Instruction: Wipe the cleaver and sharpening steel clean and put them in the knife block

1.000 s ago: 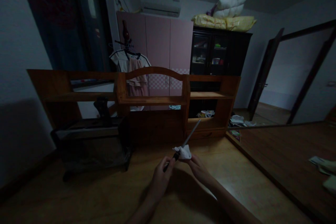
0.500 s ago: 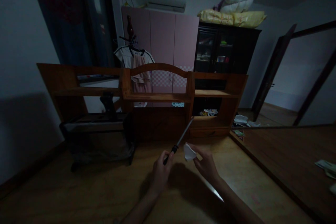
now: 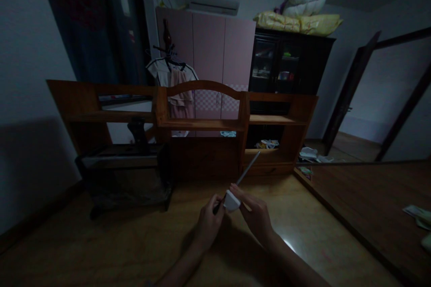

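Note:
Between the fingers of my left hand [image 3: 210,219] is the black handle of a screwdriver with a long, thin metal shaft [image 3: 249,168]. The shaft points up and to the right, away from me; its tip is too small to make out. My right hand [image 3: 256,215] pinches a folded white tissue [image 3: 231,202]. The tissue sits against the screwdriver near where the handle meets the shaft, and covers part of it. Both hands are close together above the pale wooden surface, with the fingers closed.
A low wooden shelf unit [image 3: 205,124] stands ahead of my hands. To the left is a dark-framed, box-like appliance [image 3: 126,184] with a black handle. Behind stand a pink wardrobe [image 3: 208,45] and a black cabinet [image 3: 313,63]. Papers [image 3: 419,213] lie at the right.
My right hand has moved left, bringing the tissue from beside the screwdriver onto it. The screwdriver's tip has shifted a little to the right.

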Motion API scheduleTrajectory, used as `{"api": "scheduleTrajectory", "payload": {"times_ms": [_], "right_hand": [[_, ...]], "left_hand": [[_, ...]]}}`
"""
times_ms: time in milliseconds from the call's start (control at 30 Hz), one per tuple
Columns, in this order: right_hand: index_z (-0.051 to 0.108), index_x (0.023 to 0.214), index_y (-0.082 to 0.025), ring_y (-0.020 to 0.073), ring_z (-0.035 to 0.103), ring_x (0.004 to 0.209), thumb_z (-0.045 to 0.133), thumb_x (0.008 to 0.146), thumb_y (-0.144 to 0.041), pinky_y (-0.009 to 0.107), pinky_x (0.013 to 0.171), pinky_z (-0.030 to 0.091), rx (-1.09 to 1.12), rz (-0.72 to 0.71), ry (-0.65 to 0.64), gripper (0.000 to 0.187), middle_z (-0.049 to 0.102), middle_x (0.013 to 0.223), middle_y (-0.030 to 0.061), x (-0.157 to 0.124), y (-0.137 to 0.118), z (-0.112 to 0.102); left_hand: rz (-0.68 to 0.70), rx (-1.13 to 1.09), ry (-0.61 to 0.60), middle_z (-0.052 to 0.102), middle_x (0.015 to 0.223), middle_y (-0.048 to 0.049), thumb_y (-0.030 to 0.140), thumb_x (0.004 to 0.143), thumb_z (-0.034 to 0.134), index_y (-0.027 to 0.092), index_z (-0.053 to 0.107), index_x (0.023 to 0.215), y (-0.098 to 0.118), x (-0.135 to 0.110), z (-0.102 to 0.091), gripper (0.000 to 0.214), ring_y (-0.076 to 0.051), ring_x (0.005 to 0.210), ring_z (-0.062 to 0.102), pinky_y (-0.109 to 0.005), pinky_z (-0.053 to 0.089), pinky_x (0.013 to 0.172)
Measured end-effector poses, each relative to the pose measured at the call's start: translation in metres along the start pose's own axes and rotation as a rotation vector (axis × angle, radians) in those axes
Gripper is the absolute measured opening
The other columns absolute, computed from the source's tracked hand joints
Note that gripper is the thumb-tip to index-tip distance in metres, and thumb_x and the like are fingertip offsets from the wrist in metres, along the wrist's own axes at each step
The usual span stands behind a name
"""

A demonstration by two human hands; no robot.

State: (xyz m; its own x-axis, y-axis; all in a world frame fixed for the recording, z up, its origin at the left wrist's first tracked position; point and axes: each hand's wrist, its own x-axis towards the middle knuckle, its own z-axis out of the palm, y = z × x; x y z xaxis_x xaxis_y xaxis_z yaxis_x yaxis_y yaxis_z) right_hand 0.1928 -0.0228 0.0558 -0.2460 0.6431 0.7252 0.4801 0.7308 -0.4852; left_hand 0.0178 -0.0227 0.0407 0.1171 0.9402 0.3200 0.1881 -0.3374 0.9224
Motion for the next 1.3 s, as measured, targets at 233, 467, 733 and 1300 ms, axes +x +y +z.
{"api": "scheduleTrajectory", "payload": {"times_ms": [233, 467, 733, 1300], "right_hand": [[0.056, 0.135, -0.033, 0.0222, 0.049, 0.129, 0.049, 0.090, -0.006, 0.040, 0.107, 0.044, -0.081, -0.032, 0.003, 0.053, 0.052, 0.141, 0.0015, 0.001, 0.004, -0.005], [0.064, 0.124, -0.027, 0.0243, 0.041, 0.136, 0.049, 0.087, -0.002, 0.048, 0.110, 0.039, -0.073, -0.106, 0.049, 0.047, 0.048, 0.144, 0.0052, 0.004, 0.004, -0.002], [0.063, 0.125, -0.028, 0.0236, 0.046, 0.132, 0.048, 0.090, -0.004, 0.047, 0.107, 0.042, -0.055, -0.161, 0.046, 0.045, 0.054, 0.139, 0.0060, 0.003, 0.010, -0.004], [0.066, 0.093, -0.019, 0.0211, 0.058, 0.074, 0.054, 0.092, -0.051, 0.032, 0.064, 0.048, 0.535, 0.543, 0.073, 0.034, 0.063, 0.083, 0.0045, 0.001, 0.025, -0.003]], "left_hand": [[0.012, 0.043, -0.012, 0.065, 0.083, -0.0040, 0.041, 0.091, 0.049, 0.019, 0.057, 0.087, 0.003, -0.001, 0.000, 0.024, -0.019, 0.080, 0.062, -0.024, 0.042, 0.071], [0.019, 0.055, -0.021, 0.068, 0.087, -0.0054, 0.042, 0.092, 0.049, 0.019, 0.057, 0.089, 0.001, -0.001, 0.000, 0.025, -0.020, 0.083, 0.065, -0.025, 0.043, 0.072], [0.018, 0.073, -0.005, 0.067, 0.084, -0.0049, 0.043, 0.092, 0.048, 0.019, 0.057, 0.086, -0.003, 0.000, 0.002, 0.027, -0.020, 0.083, 0.063, -0.024, 0.042, 0.072], [-0.065, -0.140, 0.102, 0.039, 0.061, 0.0058, 0.056, 0.090, 0.047, 0.019, 0.050, 0.082, 0.003, 0.000, -0.004, 0.038, -0.010, 0.055, 0.040, -0.018, 0.029, 0.050]]}}
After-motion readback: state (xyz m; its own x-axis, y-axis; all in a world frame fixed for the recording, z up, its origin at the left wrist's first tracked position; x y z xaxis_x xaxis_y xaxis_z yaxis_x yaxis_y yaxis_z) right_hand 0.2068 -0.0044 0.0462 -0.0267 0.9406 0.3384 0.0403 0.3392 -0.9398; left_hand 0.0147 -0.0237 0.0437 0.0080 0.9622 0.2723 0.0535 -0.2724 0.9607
